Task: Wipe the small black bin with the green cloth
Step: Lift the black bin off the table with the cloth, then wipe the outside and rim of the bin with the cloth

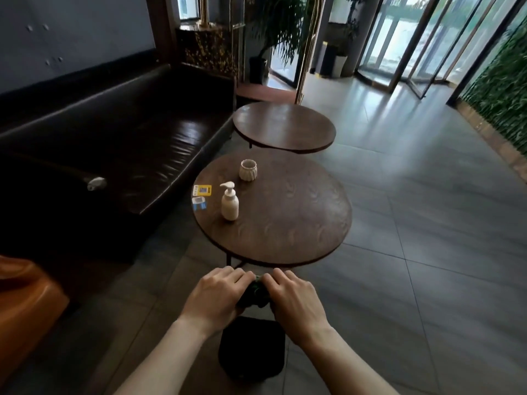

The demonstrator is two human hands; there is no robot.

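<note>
The small black bin (252,347) stands on the tiled floor at the bottom centre, just below my hands and in front of the near round table. A dark green cloth (254,292) is bunched between both hands, above the bin. My left hand (218,297) grips the cloth's left side with fingers curled. On the cloth's right side, my right hand (295,300) grips it the same way. Most of the cloth is hidden by my fingers. Whether the cloth touches the bin is unclear.
The near round wooden table (299,218) holds a white pump bottle (229,202), a ribbed white cup (248,169) and two small cards (202,196). A second round table (285,126) stands behind. A black leather sofa (114,143) runs along the left. An orange seat (25,306) is at lower left.
</note>
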